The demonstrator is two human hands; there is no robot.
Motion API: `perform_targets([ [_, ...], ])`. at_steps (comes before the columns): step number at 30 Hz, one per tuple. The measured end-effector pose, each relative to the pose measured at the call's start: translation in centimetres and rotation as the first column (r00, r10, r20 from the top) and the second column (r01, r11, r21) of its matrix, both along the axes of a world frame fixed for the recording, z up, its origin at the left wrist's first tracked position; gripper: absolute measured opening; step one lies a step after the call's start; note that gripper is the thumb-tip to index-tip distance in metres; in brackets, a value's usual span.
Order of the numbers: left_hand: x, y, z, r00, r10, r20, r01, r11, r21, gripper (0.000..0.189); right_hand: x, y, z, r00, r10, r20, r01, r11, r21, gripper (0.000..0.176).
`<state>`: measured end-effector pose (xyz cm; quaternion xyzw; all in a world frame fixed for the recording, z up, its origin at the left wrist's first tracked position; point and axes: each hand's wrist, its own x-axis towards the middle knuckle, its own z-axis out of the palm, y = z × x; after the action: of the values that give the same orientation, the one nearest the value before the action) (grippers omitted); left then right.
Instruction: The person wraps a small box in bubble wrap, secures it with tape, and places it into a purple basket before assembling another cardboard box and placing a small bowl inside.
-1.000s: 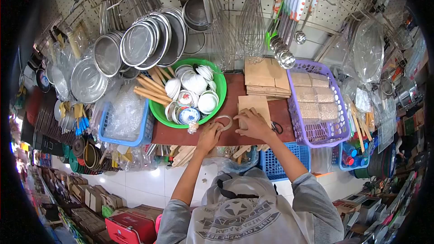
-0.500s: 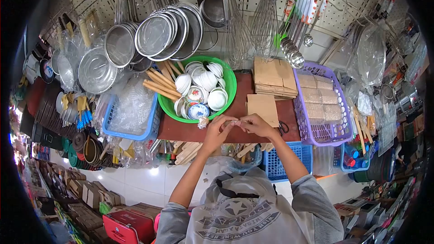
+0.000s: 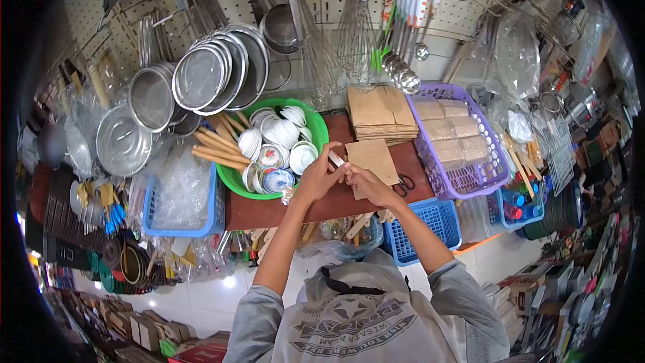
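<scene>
Over the front of the red-brown table (image 3: 262, 215), my two hands meet. Between the thumb and fingers of my left hand (image 3: 317, 178) sits a small whitish roll-like piece (image 3: 337, 158). My right hand (image 3: 369, 185) pinches at its lower edge, its fingertips pressed against those of the left. Just left of the hands is a green basin (image 3: 314, 121) holding small white bowls (image 3: 279, 131), some with flowered patterns, and wooden rolling pins (image 3: 218, 148). A brown cardboard sheet (image 3: 373, 161) lies right behind my right hand, with dark-handled scissors (image 3: 404, 185) beside it.
A stack of brown cardboard (image 3: 381, 114) lies at the back. To its right is a purple basket (image 3: 463, 185) of wrapped brown packs. Blue baskets (image 3: 218, 195) stand left and below. Strainers (image 3: 201, 77) and whisks (image 3: 356, 44) hang above the table.
My hands have turned, and the whitish piece now shows upright in the left one. The view has shifted, so the table's things appear farther left.
</scene>
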<state>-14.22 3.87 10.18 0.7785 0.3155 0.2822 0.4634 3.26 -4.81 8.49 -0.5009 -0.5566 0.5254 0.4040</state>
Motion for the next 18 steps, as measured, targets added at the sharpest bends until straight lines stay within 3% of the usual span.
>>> perform_targets([
  [2,0.8,0.8,-1.3,1.0,0.005,0.023,-0.005,1.0,0.029,0.048,0.1,0.2,-1.2,0.995,-0.072,-0.064,0.072,0.997,-0.001,0.034],
  [5,1.0,1.1,-2.1,0.995,0.077,-0.07,-0.067,0.987,0.143,0.043,0.1,0.5,-0.8,0.995,-0.053,-0.084,0.057,0.998,0.041,0.037],
  [8,1.2,1.6,-4.6,0.99,0.141,-0.017,-0.129,0.945,0.301,0.041,-0.2,1.0,-1.3,0.99,-0.028,-0.136,0.033,0.999,0.036,0.03],
  [10,1.2,1.2,-3.9,0.988,0.152,-0.022,-0.136,0.933,0.333,0.042,-0.2,1.0,-1.5,0.995,-0.075,-0.066,0.074,0.997,-0.009,0.026],
  [14,1.1,0.9,-3.1,0.989,0.146,-0.016,-0.13,0.921,0.368,0.044,-0.7,1.1,-1.5,0.981,-0.196,0.0,0.196,0.98,-0.034,0.028],
  [18,1.0,1.4,-4.1,0.99,0.141,0.029,-0.143,0.949,0.281,0.041,-1.2,0.9,-0.3,0.977,-0.178,-0.119,0.177,0.984,-0.02,0.031],
])
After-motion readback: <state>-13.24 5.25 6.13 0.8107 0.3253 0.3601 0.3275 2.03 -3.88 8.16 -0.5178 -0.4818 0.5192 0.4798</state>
